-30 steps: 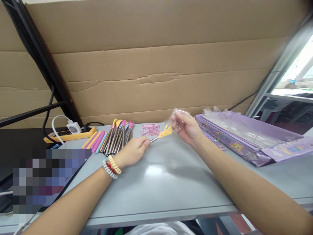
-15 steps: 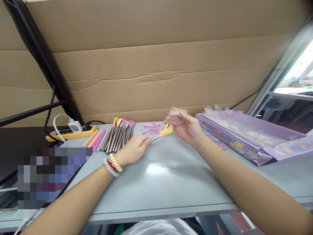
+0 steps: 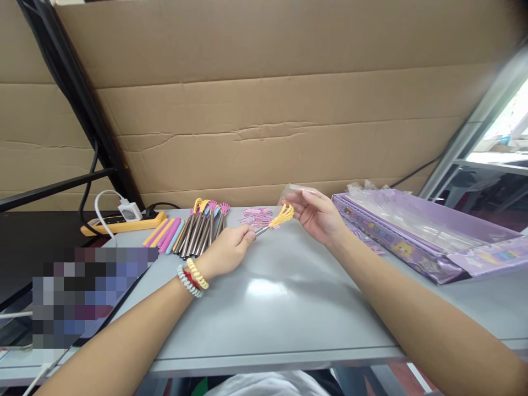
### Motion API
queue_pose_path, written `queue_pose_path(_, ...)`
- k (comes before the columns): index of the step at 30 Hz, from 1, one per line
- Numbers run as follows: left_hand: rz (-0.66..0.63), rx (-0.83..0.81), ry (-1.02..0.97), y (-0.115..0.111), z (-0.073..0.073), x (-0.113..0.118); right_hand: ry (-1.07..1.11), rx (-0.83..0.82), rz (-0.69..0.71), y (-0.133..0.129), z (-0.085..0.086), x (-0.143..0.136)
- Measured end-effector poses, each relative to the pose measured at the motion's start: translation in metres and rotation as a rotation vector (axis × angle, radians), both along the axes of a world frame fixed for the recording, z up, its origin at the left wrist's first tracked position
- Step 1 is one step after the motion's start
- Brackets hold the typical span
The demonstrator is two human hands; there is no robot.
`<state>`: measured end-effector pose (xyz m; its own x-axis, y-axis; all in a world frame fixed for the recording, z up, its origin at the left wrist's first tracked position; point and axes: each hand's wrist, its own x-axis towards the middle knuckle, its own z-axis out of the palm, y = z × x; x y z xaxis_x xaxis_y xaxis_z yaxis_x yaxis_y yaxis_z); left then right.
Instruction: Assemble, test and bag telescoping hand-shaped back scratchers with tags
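Observation:
Closed round the metal rod of a back scratcher, my left hand point(image 3: 230, 247) holds it above the table with its yellow claw head point(image 3: 282, 216) pointing up and right. My right hand point(image 3: 318, 214) has its fingers curled round a clear plastic bag point(image 3: 289, 192), just right of the claw head. The bag's far part is thin and hard to make out. Left of my left hand lies a row of back scratchers point(image 3: 202, 234) with pink, yellow and blue heads. Small pink printed cards point(image 3: 258, 215) lie behind the held scratcher.
Coloured tubes point(image 3: 164, 234) lie left of the scratchers, in front of a yellow power strip point(image 3: 124, 221). At the right stands an open purple box point(image 3: 396, 242) with clear plastic bags point(image 3: 406, 217) inside. A cardboard wall point(image 3: 264, 99) closes off the table's point(image 3: 264, 319) back.
My right hand has turned slightly, and the plastic bag in it now hangs more to the left, beside the claw head. My left hand keeps its hold on the back scratcher.

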<state>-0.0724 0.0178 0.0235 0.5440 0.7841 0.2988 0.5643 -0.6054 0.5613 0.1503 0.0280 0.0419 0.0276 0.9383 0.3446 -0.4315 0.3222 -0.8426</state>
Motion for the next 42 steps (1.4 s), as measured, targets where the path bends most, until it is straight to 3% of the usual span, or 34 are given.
queue_pose_path(15,0.029,-0.001,-0.105,-0.002,0.002,0.001,0.027,-0.041,0.108,-0.005,-0.003,-0.014)
queue_pose_path(23,0.044,-0.055,-0.163,-0.002,0.001,0.002,-0.107,-0.030,0.177,-0.005,-0.012,-0.022)
queue_pose_path(35,-0.040,-0.141,-0.109,0.000,-0.002,0.001,-0.072,-0.042,0.096,-0.002,-0.007,-0.018)
queue_pose_path(42,-0.042,-0.093,0.086,0.003,-0.005,-0.001,-0.022,-0.033,-0.056,0.004,0.006,0.002)
